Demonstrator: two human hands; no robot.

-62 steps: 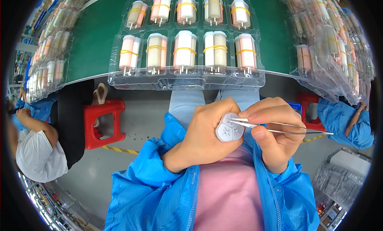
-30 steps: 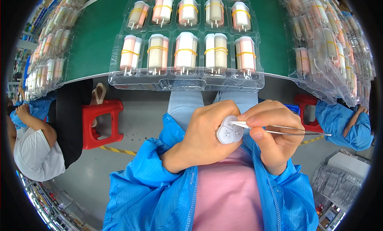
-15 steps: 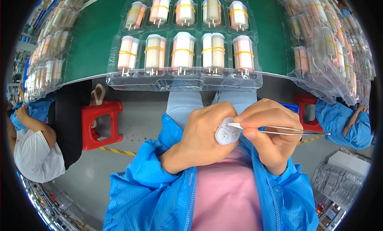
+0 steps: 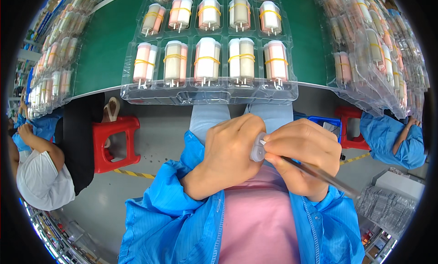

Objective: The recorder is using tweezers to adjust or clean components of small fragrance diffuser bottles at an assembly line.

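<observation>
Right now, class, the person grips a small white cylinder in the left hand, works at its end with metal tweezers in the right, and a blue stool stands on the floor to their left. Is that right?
One detail is wrong: the stool on the floor to the person's left is red, not blue, as the head view shows. The left hand does grip the small white cylinder, and the right hand does work at its end with metal tweezers.

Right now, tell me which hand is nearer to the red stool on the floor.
Left. The left hand is closer to the red stool, which stands off to its left; the right hand is farther away, beyond the left hand.
</observation>
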